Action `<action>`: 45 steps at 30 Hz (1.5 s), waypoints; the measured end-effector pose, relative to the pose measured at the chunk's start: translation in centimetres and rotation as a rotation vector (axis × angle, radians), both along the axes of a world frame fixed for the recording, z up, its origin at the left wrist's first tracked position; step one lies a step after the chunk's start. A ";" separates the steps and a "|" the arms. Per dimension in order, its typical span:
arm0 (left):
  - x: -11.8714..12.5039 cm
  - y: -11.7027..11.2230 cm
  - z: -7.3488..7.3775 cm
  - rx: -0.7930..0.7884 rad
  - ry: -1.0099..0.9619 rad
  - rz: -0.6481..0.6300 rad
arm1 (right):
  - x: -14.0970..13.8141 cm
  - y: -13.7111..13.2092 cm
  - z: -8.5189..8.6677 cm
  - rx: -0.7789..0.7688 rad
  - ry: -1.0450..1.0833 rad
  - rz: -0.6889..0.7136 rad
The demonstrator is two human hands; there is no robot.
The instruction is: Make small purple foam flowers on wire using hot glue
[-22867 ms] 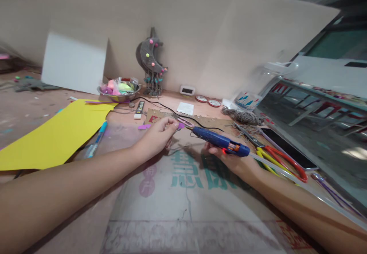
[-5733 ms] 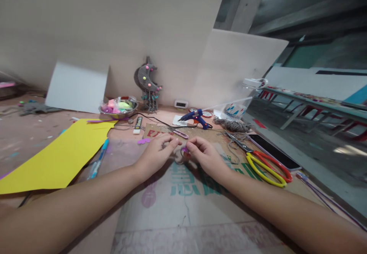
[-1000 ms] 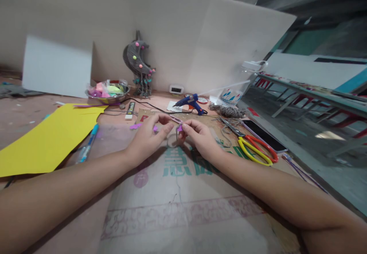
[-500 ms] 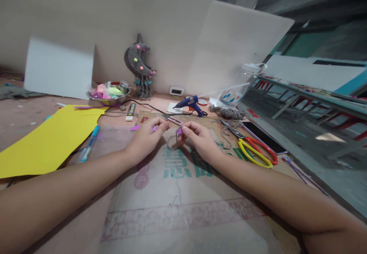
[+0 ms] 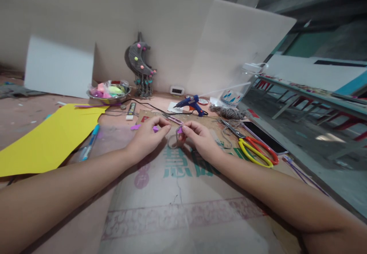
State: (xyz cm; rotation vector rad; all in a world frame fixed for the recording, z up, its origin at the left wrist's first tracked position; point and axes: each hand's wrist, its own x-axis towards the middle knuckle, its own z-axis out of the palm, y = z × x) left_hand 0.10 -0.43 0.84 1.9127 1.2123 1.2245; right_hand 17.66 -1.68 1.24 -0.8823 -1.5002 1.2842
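Observation:
My right hand [image 5: 197, 137] pinches a small purple piece [image 5: 179, 130] between thumb and fingertips. A loop of grey yarn [image 5: 171, 145] hangs beside that piece, over the printed cardboard [image 5: 183, 189]. Just to the left, my left hand [image 5: 150, 133] is held with thumb and index tips close together; whatever may be between them is too small to make out. Partly behind the left hand lie more purple scraps [image 5: 135, 127]. Beyond both hands is a slim pinkish tool [image 5: 174, 120].
A blue glue gun [image 5: 190, 103] stands behind the hands. Scissors [image 5: 255, 148], a phone [image 5: 265, 137] and grey yarn [image 5: 228, 112] lie right. Yellow sheets [image 5: 51, 139], a blue pen [image 5: 91, 143] and a metal bowl [image 5: 110, 100] are left. A decorated moon [image 5: 137, 59] leans on the wall.
My left thumb and index finger have shifted and now form a rounder gap, their tips slightly nearer the right hand. The right hand keeps the purple piece almost still.

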 end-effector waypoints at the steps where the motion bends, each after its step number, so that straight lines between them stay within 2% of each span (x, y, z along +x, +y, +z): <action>1: 0.0 0.0 -0.1 -0.003 0.002 -0.002 | 0.0 0.0 0.0 -0.003 0.002 -0.001; 9: 0.0 -0.1 0.0 0.021 0.010 -0.055 | 0.0 0.1 -0.1 -0.001 -0.012 -0.009; 15: 0.0 -0.4 0.2 0.187 0.056 -0.085 | 0.1 0.2 -0.2 0.001 -0.030 -0.028; 18: -0.1 -0.4 0.0 0.215 0.071 -0.110 | 0.2 0.2 -0.1 0.019 -0.056 -0.047; 24: -0.1 -0.3 -0.1 0.187 0.081 -0.143 | 0.2 0.3 -0.3 0.011 -0.080 -0.054; 28: 0.1 -0.3 0.1 0.086 0.071 -0.084 | 0.0 0.2 -0.3 0.011 -0.081 -0.046; 31: 0.1 -0.3 0.3 0.041 0.061 -0.106 | 0.0 0.1 -0.2 0.009 -0.105 -0.050; 36: 0.1 -0.5 0.6 0.022 0.112 -0.152 | 0.0 0.1 -0.1 0.007 -0.158 -0.071; 42: 0.2 -0.4 0.5 -0.004 0.035 -0.180 | 0.0 0.2 0.0 0.011 -0.176 -0.072; 45: 0.1 -0.3 0.4 0.009 0.058 -0.187 | 0.0 0.2 0.0 0.010 -0.195 -0.068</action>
